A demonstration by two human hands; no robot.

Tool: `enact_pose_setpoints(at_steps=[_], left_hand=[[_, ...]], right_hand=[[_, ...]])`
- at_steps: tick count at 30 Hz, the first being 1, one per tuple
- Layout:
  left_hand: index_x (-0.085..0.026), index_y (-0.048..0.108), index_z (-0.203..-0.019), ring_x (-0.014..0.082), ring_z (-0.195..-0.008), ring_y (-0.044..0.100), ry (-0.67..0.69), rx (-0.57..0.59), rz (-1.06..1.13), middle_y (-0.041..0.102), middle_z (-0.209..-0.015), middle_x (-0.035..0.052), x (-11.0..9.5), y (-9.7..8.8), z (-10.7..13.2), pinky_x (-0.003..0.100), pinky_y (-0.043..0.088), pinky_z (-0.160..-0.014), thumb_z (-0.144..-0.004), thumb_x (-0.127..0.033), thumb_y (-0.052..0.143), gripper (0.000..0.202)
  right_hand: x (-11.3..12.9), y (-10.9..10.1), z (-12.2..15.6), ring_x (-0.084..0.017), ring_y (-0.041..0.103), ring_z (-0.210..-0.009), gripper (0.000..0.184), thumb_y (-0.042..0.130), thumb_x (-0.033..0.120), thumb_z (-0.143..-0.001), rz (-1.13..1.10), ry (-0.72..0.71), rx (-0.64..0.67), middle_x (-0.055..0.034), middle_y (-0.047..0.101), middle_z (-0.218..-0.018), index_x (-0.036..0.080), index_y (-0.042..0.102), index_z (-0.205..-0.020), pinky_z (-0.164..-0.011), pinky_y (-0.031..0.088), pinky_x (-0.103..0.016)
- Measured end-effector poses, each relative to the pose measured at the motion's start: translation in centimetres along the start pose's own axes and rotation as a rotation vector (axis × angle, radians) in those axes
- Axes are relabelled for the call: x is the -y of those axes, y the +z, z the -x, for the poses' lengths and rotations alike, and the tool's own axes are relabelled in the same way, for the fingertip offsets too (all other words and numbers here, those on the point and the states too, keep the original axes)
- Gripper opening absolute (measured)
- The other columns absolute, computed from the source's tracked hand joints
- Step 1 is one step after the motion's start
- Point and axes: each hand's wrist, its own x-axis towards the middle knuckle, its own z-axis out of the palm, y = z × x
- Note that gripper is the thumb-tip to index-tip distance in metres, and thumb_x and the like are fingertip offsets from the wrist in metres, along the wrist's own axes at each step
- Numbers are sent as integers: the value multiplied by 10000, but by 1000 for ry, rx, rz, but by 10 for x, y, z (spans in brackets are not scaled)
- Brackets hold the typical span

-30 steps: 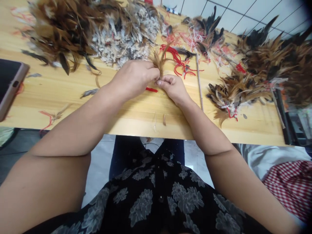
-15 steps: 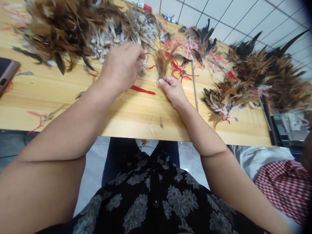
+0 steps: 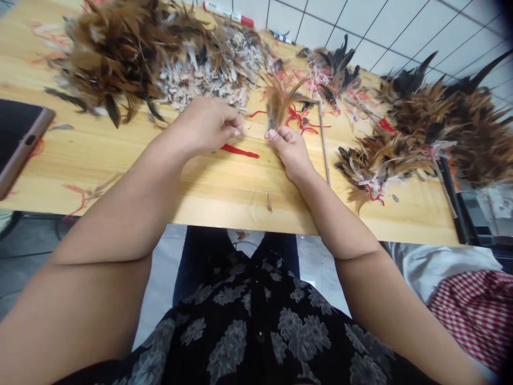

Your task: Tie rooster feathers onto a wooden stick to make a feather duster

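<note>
My right hand [image 3: 292, 151] pinches the base of a small bunch of brown feathers [image 3: 277, 104] between thumb and fingers, the tips fanning upward. To its left, my left hand [image 3: 212, 124] is closed, thumb against curled fingers. Whatever it may hold is too small or hidden to make out. A flat bundle of red string [image 3: 242, 152] lies on the table just below the left hand. Beyond that hand spreads a large pile of loose brown and black feathers [image 3: 120, 59] with pale, fluffy quill ends [image 3: 200, 80].
Tied feather bundles [image 3: 385, 155] lie at the right, near a thin stick [image 3: 324, 141] and tangled red strings [image 3: 302, 118]. A phone [image 3: 20, 139] rests at the left. Markers [image 3: 228, 14] lie by the tiled wall [image 3: 372, 32]. The wooden table's front edge [image 3: 240, 224] is close to my body.
My left hand has drawn down toward the table, away from the feather pile. My right hand keeps its pinch on the bunch. The whole view has shifted slightly, showing more of the phone.
</note>
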Motion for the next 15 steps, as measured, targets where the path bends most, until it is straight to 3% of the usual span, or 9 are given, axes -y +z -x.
enact_pose_setpoints(at_steps=[6, 9, 13, 15], left_hand=[[-237, 824, -979, 302, -1115, 766, -17, 141, -23, 838, -967, 33, 13, -11, 2, 382, 614, -1161, -1036, -450, 738, 236], [-255, 839, -987, 315, -1107, 757, -49, 178, -61, 857, -1027, 43, 12, -12, 3, 420, 613, -1173, -1029, -525, 716, 299], [-315, 883, -1088, 407, -1312, 715, -212, -34, -192, 860, -1274, 77, 11, -21, 4, 581, 551, -1253, -1043, -542, 611, 357], [-309, 882, -1088, 435, -1394, 698, -282, -134, -192, 842, -1348, 83, 14, -26, 5, 599, 519, -1270, -1044, -517, 615, 341]], right_hand=[[-4, -3, 0, -194, 628, -904, 672, 799, 902, -957, 14, -28, -7, -20, 627, -836, 242, 682, -920, -847, 586, -341], [-7, -5, -1, -189, 598, -877, 691, 770, 935, -952, 38, -50, 1, -18, 607, -833, 248, 690, -934, -817, 555, -339], [-8, -5, -1, -182, 545, -835, 701, 777, 946, -934, 54, -41, -28, -6, 553, -797, 253, 677, -915, -777, 518, -330], [-7, -4, -1, -182, 530, -822, 696, 789, 942, -928, 48, -40, -36, -2, 535, -782, 255, 673, -905, -764, 510, -328]])
